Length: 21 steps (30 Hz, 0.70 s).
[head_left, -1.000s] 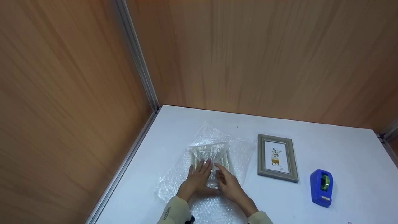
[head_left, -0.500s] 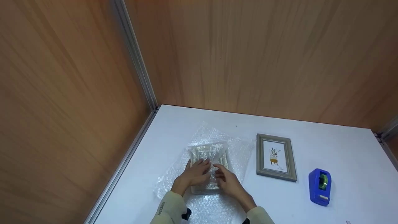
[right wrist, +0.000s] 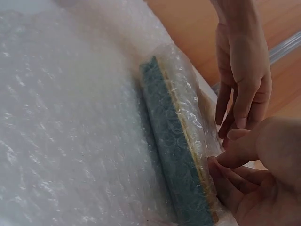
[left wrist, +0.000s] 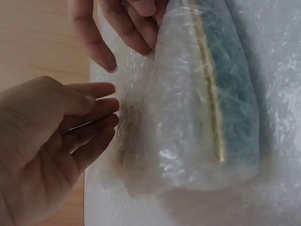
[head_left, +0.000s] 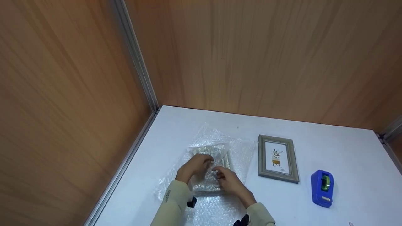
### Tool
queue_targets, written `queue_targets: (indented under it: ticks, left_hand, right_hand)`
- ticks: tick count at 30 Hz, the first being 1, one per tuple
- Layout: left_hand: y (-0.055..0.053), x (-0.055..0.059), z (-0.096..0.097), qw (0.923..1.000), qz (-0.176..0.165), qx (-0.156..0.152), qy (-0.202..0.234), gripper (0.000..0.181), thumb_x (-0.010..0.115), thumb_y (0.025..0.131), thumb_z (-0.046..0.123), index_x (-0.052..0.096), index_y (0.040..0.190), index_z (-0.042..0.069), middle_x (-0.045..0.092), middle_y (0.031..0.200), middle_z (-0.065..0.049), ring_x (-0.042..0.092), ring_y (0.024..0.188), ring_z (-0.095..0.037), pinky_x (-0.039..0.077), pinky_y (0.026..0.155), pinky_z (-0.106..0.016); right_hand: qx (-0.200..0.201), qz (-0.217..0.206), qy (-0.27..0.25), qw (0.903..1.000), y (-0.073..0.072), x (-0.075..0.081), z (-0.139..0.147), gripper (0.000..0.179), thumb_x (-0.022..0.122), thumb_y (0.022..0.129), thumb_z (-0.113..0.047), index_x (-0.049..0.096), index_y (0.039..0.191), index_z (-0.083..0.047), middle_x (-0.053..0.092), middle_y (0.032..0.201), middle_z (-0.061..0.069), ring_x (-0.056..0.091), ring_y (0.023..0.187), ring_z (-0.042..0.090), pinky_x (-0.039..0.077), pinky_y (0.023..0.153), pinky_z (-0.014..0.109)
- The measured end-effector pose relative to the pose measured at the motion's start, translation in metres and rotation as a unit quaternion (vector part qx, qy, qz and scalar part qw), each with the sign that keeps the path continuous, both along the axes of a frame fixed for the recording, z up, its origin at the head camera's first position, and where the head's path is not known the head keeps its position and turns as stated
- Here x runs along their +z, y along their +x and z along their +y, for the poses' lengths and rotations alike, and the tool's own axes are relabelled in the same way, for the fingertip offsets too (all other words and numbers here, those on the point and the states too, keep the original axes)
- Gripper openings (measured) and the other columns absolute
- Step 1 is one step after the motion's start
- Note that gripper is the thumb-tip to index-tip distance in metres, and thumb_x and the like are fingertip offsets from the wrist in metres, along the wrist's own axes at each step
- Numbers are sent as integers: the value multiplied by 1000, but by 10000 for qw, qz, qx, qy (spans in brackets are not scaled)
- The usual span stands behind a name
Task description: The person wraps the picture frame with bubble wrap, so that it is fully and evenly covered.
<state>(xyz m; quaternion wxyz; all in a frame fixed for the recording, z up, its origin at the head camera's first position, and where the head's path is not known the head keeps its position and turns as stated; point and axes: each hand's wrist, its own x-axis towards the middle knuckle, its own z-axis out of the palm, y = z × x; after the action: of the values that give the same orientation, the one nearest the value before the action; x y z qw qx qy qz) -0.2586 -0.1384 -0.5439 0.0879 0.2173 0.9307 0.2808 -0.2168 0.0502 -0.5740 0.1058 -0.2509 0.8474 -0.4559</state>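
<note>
A flat, rectangular, frame-like thing (head_left: 207,192) lies under folded bubble wrap (head_left: 213,208). Its side shows teal with a gold line in the left wrist view, but the wrap blurs the rest. Over its left half is my left hand (head_left: 196,164), fingers loosely bent and holding nothing; in the left wrist view these fingers are apart from the wrap. My right hand (head_left: 230,182) is at its right part. Thumb and forefinger of that hand pinch the bubble wrap beside the gold-lined edge in the right wrist view.
A grey picture frame (head_left: 262,157) with a plant print lies right of the wrap. Farther right stands a blue tape dispenser (head_left: 321,197) with green tape. Wooden panels (head_left: 251,56) rise behind and to the left of the white table (head_left: 307,150).
My left hand has lifted off the wrap where it lay flat, and its fingers have bent. The right hand stays nearly in place. The wrapped thing's near edge has come into sight.
</note>
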Motion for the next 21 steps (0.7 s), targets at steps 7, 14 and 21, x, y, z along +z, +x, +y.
queue_targets:
  ticks: [7,14,21]
  left_hand:
    - [-9,8,-2,9983,-570,-78,112,21,52,95,20,67,109,18,65,104,4,59,96,-15,48,84,-32]
    - [-12,13,2,9970,-769,-26,45,19,54,93,24,69,104,20,65,100,8,59,87,-12,48,77,-29]
    - [-13,21,8,9958,-901,-54,-162,18,55,90,14,70,97,21,64,92,6,56,77,-11,47,68,-27]
  right_hand:
    - [-35,-229,108,9997,-4,6,1,47,46,80,14,53,121,-7,57,104,17,58,92,29,50,66,32]
    - [-8,-199,134,9997,-4,4,-2,48,46,80,14,54,122,-7,58,103,17,57,88,25,48,62,28]
    - [-43,-358,-13,9993,-5,4,-2,47,46,82,15,54,123,-6,58,100,18,57,77,20,47,55,25]
